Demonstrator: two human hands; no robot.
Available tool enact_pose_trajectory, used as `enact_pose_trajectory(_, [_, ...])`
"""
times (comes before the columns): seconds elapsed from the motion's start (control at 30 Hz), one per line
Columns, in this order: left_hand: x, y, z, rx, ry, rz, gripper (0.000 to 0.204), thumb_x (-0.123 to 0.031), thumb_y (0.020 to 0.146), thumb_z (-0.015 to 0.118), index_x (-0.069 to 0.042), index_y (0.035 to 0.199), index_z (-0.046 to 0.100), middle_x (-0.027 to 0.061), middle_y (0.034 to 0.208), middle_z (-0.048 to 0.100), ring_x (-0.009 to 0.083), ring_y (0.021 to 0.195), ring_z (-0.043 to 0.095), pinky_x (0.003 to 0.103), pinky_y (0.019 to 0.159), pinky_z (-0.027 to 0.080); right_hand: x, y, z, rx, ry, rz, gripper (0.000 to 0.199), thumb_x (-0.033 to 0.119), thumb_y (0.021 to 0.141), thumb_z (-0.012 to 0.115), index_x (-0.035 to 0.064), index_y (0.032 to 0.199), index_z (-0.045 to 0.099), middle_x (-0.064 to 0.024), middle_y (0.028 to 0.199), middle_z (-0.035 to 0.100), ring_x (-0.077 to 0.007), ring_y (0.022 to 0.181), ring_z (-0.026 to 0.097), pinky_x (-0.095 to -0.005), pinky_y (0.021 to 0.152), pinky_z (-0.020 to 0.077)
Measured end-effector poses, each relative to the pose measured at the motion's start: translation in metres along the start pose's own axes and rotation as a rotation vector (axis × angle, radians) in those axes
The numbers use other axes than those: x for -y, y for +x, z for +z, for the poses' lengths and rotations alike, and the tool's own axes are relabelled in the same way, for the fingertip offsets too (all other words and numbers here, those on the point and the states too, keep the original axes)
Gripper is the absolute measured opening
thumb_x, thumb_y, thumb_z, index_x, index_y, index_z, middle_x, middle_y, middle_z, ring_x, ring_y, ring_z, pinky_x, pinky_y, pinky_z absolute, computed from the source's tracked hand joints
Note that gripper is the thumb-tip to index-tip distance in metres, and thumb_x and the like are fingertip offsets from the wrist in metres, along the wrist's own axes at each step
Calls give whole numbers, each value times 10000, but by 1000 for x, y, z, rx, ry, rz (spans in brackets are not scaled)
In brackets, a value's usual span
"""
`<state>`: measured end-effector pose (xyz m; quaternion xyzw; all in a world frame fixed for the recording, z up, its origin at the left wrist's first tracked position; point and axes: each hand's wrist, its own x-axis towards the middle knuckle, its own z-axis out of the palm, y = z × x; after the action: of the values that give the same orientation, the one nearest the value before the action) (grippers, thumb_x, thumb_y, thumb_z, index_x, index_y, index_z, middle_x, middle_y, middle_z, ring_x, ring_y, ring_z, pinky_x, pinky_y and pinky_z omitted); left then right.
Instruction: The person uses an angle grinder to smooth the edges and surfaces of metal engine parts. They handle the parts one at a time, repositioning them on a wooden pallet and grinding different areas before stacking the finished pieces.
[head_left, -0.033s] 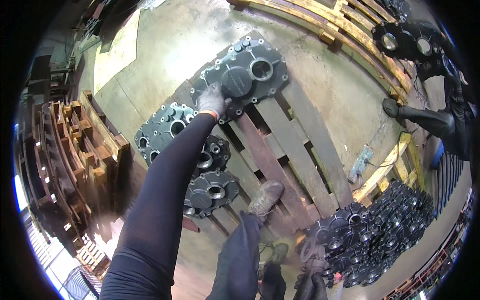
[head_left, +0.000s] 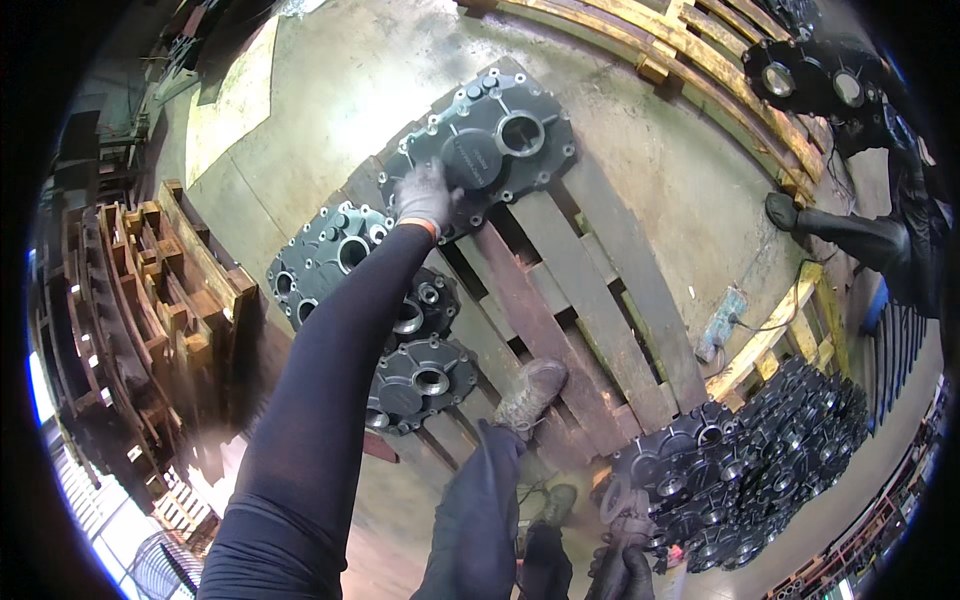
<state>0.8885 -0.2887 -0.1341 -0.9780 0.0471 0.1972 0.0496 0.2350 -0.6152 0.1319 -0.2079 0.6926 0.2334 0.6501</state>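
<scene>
A large black metal gear housing cover, with a round raised disc and a bored hole, lies on the far end of a wooden pallet. My left hand, in a grey glove, rests on its near left edge beside the raised disc, fingers and thumb apart. More covers lie nearer along the pallet's left side: one large cover partly behind my forearm, and a smaller cover. Low in the view, my gloved right hand is closed around a dark tool-like thing with a ring-shaped end; its kind is unclear.
A heap of black castings stands at the lower right. Stacked pallets are at the left, another pallet at the far right. A corded box lies on the floor. Another person's leg shows at the right; my shoe is on the pallet.
My left hand has shifted slightly away from me, its fingers reaching a little farther over the cover. The right hand looks about the same.
</scene>
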Motion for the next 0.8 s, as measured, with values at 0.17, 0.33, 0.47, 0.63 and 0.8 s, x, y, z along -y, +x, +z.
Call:
enact_pose_trajectory(0.17, [-36,29,13,-303,14,520,631,-297,976,757,-129,1545,543,146,1415,648,364,1241,663,501,976,547,-5,5,1,8,19,24,729,571,1018,725,43,1506,609,-160,1338,727,-309,1162,729,-472,1050,599])
enact_pose_trajectory(0.33, [-95,62,19,-41,-71,434,401,-230,1022,662,-112,1401,606,184,1415,669,429,1110,758,554,931,612,-9,4,11,-7,62,46,705,562,1025,719,44,1492,612,-154,1311,729,-303,1135,730,-461,1026,605])
enact_pose_trajectory(0.47, [-98,82,24,12,-17,420,281,-135,1064,549,-95,1292,709,171,1355,717,396,1176,762,516,976,633,-8,8,20,-14,86,74,687,554,1031,714,45,1481,613,-149,1288,731,-299,1114,731,-453,1007,611])
enact_pose_trajectory(0.63, [-93,91,30,-59,21,473,267,-142,1051,552,-118,1251,726,168,1240,741,390,1105,780,497,885,656,-4,11,28,-6,93,109,664,545,1039,708,46,1468,615,-143,1261,733,-293,1088,733,-443,983,617])
enact_pose_trajectory(0.8, [-73,113,-1,-49,55,525,256,-139,1038,575,-135,1248,720,148,1275,726,358,1152,759,509,942,621,1,16,34,4,96,119,641,535,1046,701,48,1454,618,-136,1233,735,-288,1062,734,-433,960,624])
